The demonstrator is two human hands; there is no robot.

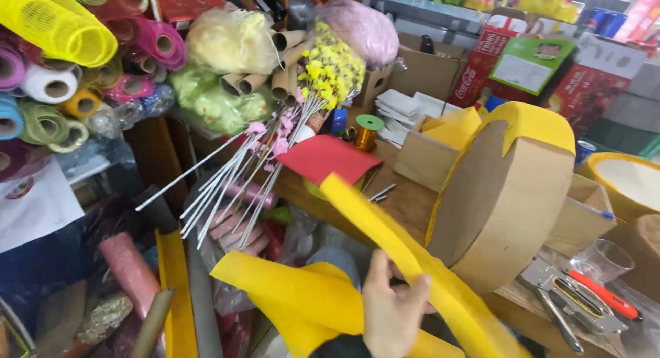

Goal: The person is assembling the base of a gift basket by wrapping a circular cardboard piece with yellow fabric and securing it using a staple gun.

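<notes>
My left hand [390,308], in a dark sleeve, rises from the bottom centre and grips a long yellow felt strip [385,227]. The strip runs diagonally from near a red sheet [328,157] down to the bottom right. Just right of the hand a big rounded cardboard box [502,200] stands on edge on the wooden table [405,203], with yellow felt [533,124] covering part of its rim. A loose yellow felt sheet [295,289] hangs below and left of the hand. My right hand is out of view.
Rolls of coloured mesh and wrap [62,62] fill the left shelves. A bunch of yellow and pink artificial flowers on white stems [275,145] leans over the table edge. A staple gun [577,299], an orange-handled cutter [605,295], a clear cup [605,258] and cardboard boxes [430,158] crowd the table.
</notes>
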